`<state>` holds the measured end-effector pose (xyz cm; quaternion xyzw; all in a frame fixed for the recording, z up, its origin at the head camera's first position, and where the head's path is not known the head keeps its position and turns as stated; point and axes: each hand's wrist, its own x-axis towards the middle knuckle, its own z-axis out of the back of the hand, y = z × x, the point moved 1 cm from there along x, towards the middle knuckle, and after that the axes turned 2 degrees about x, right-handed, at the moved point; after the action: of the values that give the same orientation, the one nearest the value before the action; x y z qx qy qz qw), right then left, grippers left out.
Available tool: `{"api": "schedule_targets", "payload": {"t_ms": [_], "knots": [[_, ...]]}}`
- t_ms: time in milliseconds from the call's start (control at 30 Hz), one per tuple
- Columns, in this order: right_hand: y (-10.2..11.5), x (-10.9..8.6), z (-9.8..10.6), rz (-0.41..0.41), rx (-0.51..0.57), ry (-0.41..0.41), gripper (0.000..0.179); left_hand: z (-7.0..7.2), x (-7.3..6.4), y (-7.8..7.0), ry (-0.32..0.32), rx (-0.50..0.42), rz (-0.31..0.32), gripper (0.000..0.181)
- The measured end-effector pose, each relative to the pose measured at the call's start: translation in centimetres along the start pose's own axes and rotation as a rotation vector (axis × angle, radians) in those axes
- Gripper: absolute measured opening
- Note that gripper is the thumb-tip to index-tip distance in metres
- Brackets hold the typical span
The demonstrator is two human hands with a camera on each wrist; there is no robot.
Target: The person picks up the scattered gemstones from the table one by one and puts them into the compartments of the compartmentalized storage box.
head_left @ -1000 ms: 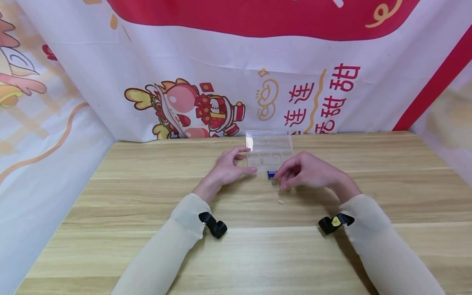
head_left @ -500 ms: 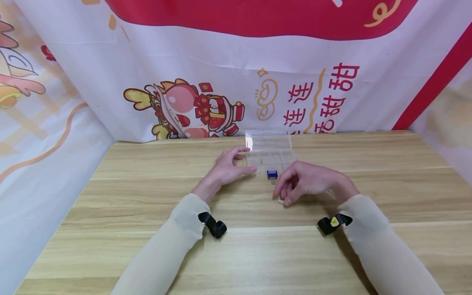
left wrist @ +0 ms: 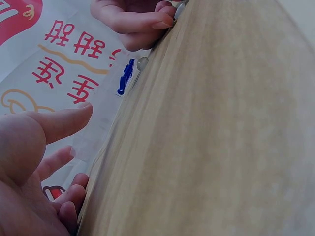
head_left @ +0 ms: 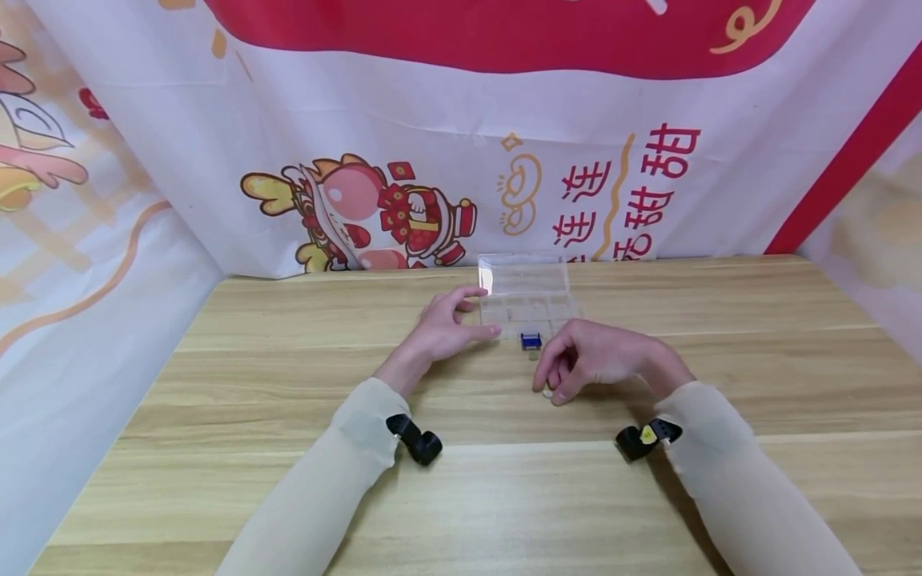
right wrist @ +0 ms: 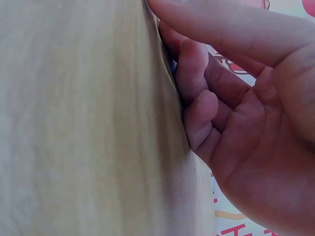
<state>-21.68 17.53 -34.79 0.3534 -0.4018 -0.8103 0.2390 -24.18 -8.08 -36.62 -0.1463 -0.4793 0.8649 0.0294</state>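
Observation:
A clear plastic compartment box (head_left: pixel 526 308) stands with its lid raised at the back of the table. My left hand (head_left: pixel 442 326) rests at its left side, thumb and index finger spread along the edge. My right hand (head_left: pixel 594 360) is lowered to the tabletop in front of the box. Its thumb and index finger pinch a small pale round piece (head_left: pixel 547 393), seen edge-on in the left wrist view. Between box and hand lies a small blue plastic part (head_left: pixel 531 342), with a second small greyish round piece (left wrist: pixel 142 63) just in front of it. The right wrist view hides the pinched piece.
Some small clear items lie in the box's compartments, too faint to identify. The wood-grain table (head_left: pixel 475 496) extends toward me and to both sides. A printed cloth (head_left: pixel 403 104) hangs right behind the table's back edge.
My right hand has moved from beside the blue part toward me, down to the pale round piece, and closed its fingertips on it. The left hand stays put.

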Motion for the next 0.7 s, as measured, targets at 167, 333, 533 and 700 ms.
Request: {"api": "schedule_targets", "payload": {"t_ms": [167, 333, 533, 700], "knots": [[0.22, 0.15, -0.01, -0.012, -0.015, -0.005, 0.017, 0.06, 0.01, 0.03, -0.005, 0.001, 0.0, 0.067], [0.26, 0.27, 0.04, -0.018, -0.029, -0.007, 0.015, 0.15, -0.01, 0.1, -0.008, 0.003, -0.003, 0.068], [0.29, 0.21, -0.08, -0.025, -0.039, -0.005, 0.013, 0.12, -0.11, 0.07, -0.001, 0.001, -0.011, 0.066], [0.33, 0.16, -0.19, -0.017, -0.06, -0.001, 0.013, 0.11, -0.16, -0.05, 0.0, 0.001, -0.022, 0.066]]}}
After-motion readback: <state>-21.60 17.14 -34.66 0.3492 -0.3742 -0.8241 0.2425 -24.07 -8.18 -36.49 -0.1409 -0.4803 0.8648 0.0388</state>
